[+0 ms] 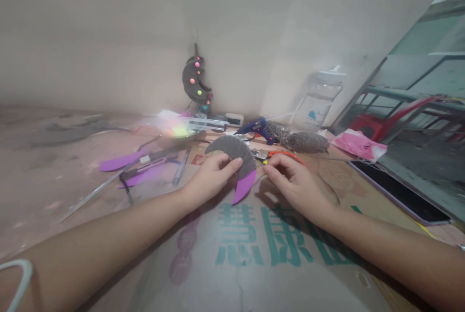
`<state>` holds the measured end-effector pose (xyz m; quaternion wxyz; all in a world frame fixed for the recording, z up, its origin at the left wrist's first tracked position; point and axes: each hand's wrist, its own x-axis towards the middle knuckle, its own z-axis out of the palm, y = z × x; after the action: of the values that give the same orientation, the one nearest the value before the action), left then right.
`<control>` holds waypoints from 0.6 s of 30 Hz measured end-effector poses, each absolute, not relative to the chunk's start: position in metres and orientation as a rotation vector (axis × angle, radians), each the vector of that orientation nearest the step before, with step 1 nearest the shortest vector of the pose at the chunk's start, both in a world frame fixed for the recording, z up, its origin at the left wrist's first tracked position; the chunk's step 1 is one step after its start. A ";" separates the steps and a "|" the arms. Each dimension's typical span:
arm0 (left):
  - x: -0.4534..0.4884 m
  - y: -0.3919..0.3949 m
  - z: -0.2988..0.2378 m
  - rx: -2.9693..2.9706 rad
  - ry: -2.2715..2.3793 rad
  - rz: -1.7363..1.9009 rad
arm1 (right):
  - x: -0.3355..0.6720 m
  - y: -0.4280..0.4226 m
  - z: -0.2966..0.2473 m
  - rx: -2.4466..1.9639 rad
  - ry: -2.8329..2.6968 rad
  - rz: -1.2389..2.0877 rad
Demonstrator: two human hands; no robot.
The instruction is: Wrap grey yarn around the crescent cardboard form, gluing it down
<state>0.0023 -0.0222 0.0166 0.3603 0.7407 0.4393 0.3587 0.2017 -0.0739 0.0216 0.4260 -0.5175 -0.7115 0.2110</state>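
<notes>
Crescent in the left hand, strand in the right hand

Clock directions run from the crescent. The widest room to move lies at 6 o'clock, where the printed cardboard spreads between the forearms. Toward 12 o'clock it is tighter: the glue gun lies near at 1, the yarn between 2 and 3, and the wall rises behind the surface. The pliers lie just beyond the right hand at 3 o'clock; the phone lies well apart on that side, near the surface's right edge. At 9 o'clock are the pen and, farther out, a purple piece.

The left forearm reaches in from 8 o'clock; the thumb presses the crescent's grey face, the other fingers behind, grasping it. The right forearm comes from 4 o'clock, thumb and forefinger pinching the thin strand beside the crescent. The crescent sits over the cardboard, its purple tip toward 6 o'clock.
</notes>
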 end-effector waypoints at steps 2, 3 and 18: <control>0.002 -0.022 0.017 1.913 1.134 0.923 | 0.204 -0.073 0.021 -1.253 -1.745 0.428; 0.003 -0.023 0.017 1.915 1.132 0.921 | 0.205 -0.072 0.021 -1.238 -1.752 0.389; 0.003 -0.021 0.013 1.888 1.058 0.903 | 0.201 -0.067 0.021 -1.231 -1.937 0.394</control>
<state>0.0029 -0.0207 0.0129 0.3878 0.7421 0.4159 0.3549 0.2014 -0.0671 0.0207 0.3953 -0.4855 -0.7641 0.1554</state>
